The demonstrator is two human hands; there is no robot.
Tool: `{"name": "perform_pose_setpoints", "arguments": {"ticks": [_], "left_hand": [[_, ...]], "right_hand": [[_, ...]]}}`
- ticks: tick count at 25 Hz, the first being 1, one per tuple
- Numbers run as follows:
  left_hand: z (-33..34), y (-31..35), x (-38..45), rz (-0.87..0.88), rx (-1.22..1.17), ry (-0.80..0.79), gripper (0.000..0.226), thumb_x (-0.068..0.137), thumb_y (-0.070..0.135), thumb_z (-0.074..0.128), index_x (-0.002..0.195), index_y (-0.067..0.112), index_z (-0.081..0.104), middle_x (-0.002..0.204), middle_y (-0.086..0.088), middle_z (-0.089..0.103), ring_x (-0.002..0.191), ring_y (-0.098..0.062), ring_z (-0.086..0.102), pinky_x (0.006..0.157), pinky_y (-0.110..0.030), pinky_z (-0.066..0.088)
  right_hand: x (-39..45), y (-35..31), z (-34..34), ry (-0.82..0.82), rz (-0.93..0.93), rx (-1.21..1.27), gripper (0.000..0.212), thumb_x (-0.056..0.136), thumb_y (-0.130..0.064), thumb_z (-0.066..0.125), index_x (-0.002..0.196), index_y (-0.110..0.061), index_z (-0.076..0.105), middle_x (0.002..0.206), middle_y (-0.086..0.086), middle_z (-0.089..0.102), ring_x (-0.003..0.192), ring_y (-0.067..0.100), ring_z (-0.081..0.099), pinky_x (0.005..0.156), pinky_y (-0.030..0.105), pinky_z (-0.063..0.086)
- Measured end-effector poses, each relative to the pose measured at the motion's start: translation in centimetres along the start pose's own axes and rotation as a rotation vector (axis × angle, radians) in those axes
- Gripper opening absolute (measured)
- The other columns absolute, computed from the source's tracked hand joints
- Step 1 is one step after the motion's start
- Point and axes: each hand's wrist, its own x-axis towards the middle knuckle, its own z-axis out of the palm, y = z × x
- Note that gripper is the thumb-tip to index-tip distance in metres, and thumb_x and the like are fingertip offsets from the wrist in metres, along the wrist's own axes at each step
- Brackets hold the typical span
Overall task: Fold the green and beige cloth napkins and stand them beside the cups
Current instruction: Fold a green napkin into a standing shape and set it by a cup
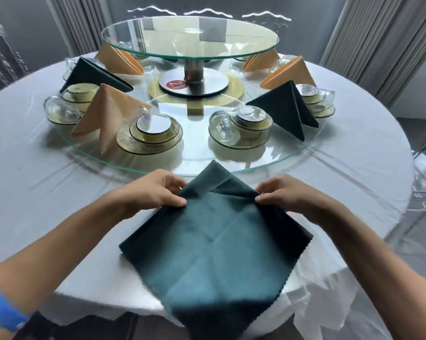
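Both hands (216, 190) pinching green napkin (214, 246)

Two bare forearms, no sleeves

A blue wristband (0, 307) is worn on the left forearm, well short of the left hand (155, 190); the right hand (285, 195) is unadorned.
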Motion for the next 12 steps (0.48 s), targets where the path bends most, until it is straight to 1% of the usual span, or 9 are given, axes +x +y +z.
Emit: {"name": "perform_pose_setpoints", "arguments": {"ticks": [2, 4, 5, 7, 8, 9, 10, 11, 12], "left_hand": [[-0.6, 0.5, 0.9, 0.073, -0.075, 0.096, 0.03, 0.078, -0.001, 0.071, 0.107, 0.006, 0.072, 0.107, -0.018, 0.073, 0.087, -0.02, 0.069, 0.081, -0.028, 0.056], [-1.7, 1.0, 1.7, 0.077, -0.099, 0.13, 0.025, 0.086, -0.005, 0.068, 0.107, 0.008, 0.071, 0.106, -0.018, 0.074, 0.084, -0.018, 0.069, 0.073, -0.021, 0.056], [-2.1, 1.3, 1.9, 0.044, -0.085, 0.122, 0.022, 0.089, -0.001, 0.067, 0.106, 0.011, 0.071, 0.102, -0.015, 0.075, 0.081, -0.016, 0.069, 0.069, -0.019, 0.055], [-2.1, 1.3, 2.2, -0.002, -0.043, 0.108, 0.017, 0.091, 0.002, 0.065, 0.102, 0.014, 0.07, 0.089, -0.008, 0.076, 0.072, -0.012, 0.068, 0.062, -0.018, 0.052], [-2.0, 1.3, 2.4, -0.004, -0.03, 0.128, 0.016, 0.091, 0.001, 0.064, 0.1, 0.013, 0.07, 0.083, -0.005, 0.076, 0.068, -0.01, 0.067, 0.06, -0.018, 0.051], [-1.8, 1.2, 2.4, 0.005, -0.028, 0.155, 0.016, 0.091, -0.001, 0.064, 0.098, 0.012, 0.07, 0.082, -0.005, 0.076, 0.067, -0.01, 0.067, 0.059, -0.018, 0.051], [-1.6, 1.2, 2.3, 0.021, -0.032, 0.18, 0.016, 0.09, -0.002, 0.065, 0.098, 0.011, 0.07, 0.085, -0.009, 0.077, 0.068, -0.012, 0.068, 0.06, -0.019, 0.053], [-1.5, 1.3, 2.1, 0.044, -0.043, 0.202, 0.017, 0.089, -0.003, 0.066, 0.098, 0.011, 0.071, 0.089, -0.013, 0.077, 0.071, -0.014, 0.069, 0.063, -0.021, 0.055], [-1.4, 1.4, 1.7, 0.069, -0.046, 0.227, 0.018, 0.089, -0.003, 0.067, 0.098, 0.011, 0.071, 0.092, -0.014, 0.076, 0.074, -0.015, 0.07, 0.068, -0.024, 0.056]], "right_hand": [[0.9, -0.1, 0.0, 0.104, -0.062, 0.116, 0.008, 0.089, -0.003, 0.065, 0.084, -0.006, 0.07, 0.077, 0.009, 0.063, 0.071, 0.017, 0.055, 0.057, 0.021, 0.039], [1.9, -0.1, -0.5, 0.174, -0.082, 0.188, 0.005, 0.088, -0.003, 0.066, 0.088, -0.005, 0.071, 0.082, 0.013, 0.066, 0.075, 0.02, 0.056, 0.064, 0.027, 0.042], [2.3, -0.3, -0.6, 0.172, -0.073, 0.18, 0.006, 0.087, -0.005, 0.069, 0.092, -0.003, 0.071, 0.087, 0.016, 0.068, 0.078, 0.021, 0.057, 0.069, 0.029, 0.044], [3.0, -0.7, -0.4, 0.107, -0.062, 0.12, 0.02, 0.081, -0.015, 0.074, 0.097, -0.003, 0.072, 0.097, 0.024, 0.071, 0.082, 0.022, 0.06, 0.079, 0.035, 0.047], [3.3, -0.9, -0.2, 0.068, -0.065, 0.095, 0.023, 0.078, -0.019, 0.074, 0.095, -0.004, 0.073, 0.098, 0.024, 0.071, 0.081, 0.022, 0.062, 0.079, 0.036, 0.049], [3.5, -1.2, 0.0, 0.053, -0.075, 0.074, 0.018, 0.078, -0.018, 0.073, 0.092, -0.005, 0.074, 0.093, 0.021, 0.073, 0.078, 0.02, 0.064, 0.078, 0.035, 0.05], [3.5, -1.5, 0.3, 0.058, -0.091, 0.078, 0.008, 0.081, -0.013, 0.071, 0.087, -0.008, 0.075, 0.085, 0.014, 0.074, 0.073, 0.016, 0.064, 0.074, 0.032, 0.052], [3.3, -1.8, 0.4, 0.088, -0.112, 0.096, 0.008, 0.084, -0.007, 0.069, 0.082, -0.011, 0.075, 0.077, 0.005, 0.073, 0.068, 0.013, 0.063, 0.068, 0.027, 0.052], [3.0, -2.1, 0.6, 0.137, -0.139, 0.128, 0.015, 0.085, -0.002, 0.067, 0.079, -0.014, 0.074, 0.072, -0.001, 0.072, 0.064, 0.01, 0.062, 0.066, 0.025, 0.049]]}}
